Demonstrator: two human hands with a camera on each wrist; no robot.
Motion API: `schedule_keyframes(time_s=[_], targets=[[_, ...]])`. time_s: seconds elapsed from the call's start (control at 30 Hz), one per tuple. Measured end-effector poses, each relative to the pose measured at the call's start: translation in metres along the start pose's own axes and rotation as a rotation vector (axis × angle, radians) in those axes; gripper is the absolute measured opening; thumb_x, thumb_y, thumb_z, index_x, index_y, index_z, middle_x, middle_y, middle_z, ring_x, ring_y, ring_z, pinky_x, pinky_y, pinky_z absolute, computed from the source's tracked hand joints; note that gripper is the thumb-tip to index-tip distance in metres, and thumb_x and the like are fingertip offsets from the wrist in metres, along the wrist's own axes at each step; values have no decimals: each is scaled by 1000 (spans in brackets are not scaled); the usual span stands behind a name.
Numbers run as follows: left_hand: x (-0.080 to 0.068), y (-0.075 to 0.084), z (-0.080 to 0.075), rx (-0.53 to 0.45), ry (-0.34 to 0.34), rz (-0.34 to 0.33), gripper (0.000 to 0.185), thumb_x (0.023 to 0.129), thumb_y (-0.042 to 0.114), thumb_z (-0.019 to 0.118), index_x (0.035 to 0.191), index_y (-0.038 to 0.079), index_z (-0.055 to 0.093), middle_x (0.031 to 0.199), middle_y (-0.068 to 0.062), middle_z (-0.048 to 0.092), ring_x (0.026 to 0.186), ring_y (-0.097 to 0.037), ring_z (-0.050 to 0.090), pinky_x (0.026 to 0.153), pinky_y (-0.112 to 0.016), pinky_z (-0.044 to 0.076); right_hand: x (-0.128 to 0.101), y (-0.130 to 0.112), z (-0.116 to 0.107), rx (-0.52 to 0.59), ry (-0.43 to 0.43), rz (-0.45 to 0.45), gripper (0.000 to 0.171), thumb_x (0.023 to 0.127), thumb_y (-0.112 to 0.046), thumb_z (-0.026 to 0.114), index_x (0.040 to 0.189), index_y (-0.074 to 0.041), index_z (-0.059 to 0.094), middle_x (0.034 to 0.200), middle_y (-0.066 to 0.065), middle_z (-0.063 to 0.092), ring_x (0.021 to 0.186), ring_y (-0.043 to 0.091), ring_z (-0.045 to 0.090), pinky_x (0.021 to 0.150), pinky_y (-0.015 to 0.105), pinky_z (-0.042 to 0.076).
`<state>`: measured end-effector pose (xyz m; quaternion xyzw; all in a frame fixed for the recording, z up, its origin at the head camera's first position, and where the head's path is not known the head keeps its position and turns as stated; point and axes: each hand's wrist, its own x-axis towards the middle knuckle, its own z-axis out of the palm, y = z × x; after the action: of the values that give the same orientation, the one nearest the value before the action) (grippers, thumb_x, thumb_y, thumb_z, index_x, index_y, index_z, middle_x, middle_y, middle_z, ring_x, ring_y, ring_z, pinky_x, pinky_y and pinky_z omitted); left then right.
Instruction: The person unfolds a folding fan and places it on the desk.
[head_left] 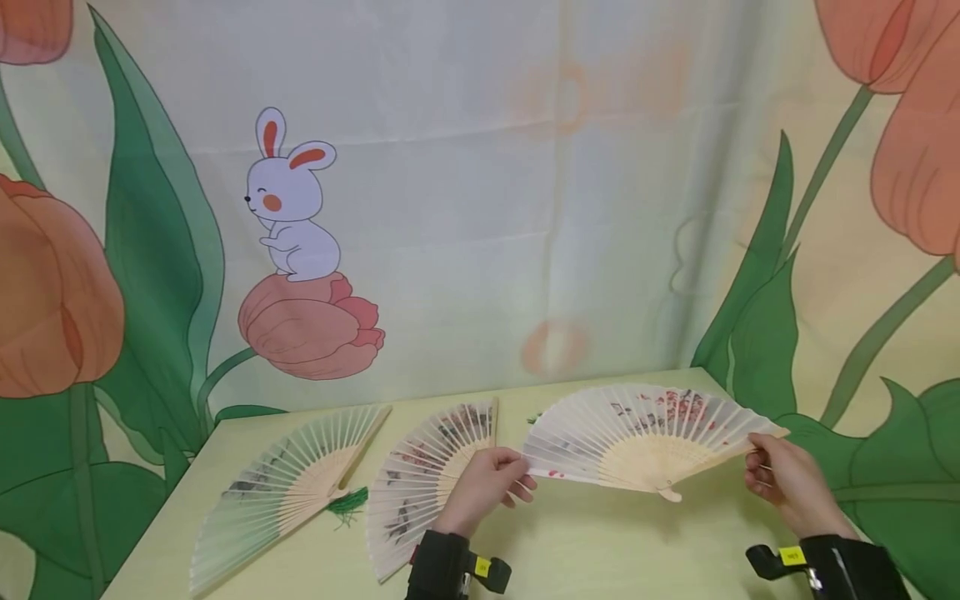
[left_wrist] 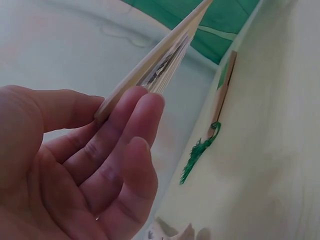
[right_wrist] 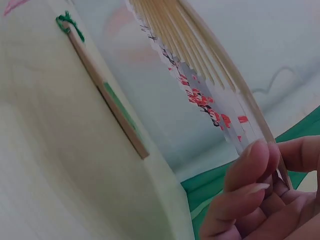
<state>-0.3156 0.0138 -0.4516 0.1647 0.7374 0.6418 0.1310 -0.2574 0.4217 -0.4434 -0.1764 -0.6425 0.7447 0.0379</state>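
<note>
Left hand (head_left: 483,487) and right hand (head_left: 783,479) are pinching opposite end ribs of an open white paper fan with red blossoms (head_left: 645,437), holding it spread above the right part of the pale yellow surface (head_left: 600,542).

We find a staged set rather than a lived-in room. A printed cloth backdrop (head_left: 480,208) fills the upper frame, showing a cartoon rabbit (head_left: 291,200) at centre left and large tulips (head_left: 52,283) at both edges. A pale yellow table (head_left: 600,542) occupies the lower frame, with paper fans (head_left: 285,483) laid out.
</note>
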Motion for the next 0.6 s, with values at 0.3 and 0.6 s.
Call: schedule_keyframes(time_s=[0.3,0.6], targets=[[5,-8,16,43,-57,-21,20,98,19,58,99,2,71,81,-9,71,70,-24,69,57,-30,50,2,3,-16,-50,3,57,30,103,-27,45,79,-16,59,70,-4,55,59,10,57,58,26,52],[3,-4,23,64,-153,-2,20,97,17,60,98,3,73,78,-7,72,67,-20,69,58,-29,51,16,6,-25,-179,35,91,33,102,-29,42,78,-11,57,69,-2,56,59,11,59,56,27,51]])
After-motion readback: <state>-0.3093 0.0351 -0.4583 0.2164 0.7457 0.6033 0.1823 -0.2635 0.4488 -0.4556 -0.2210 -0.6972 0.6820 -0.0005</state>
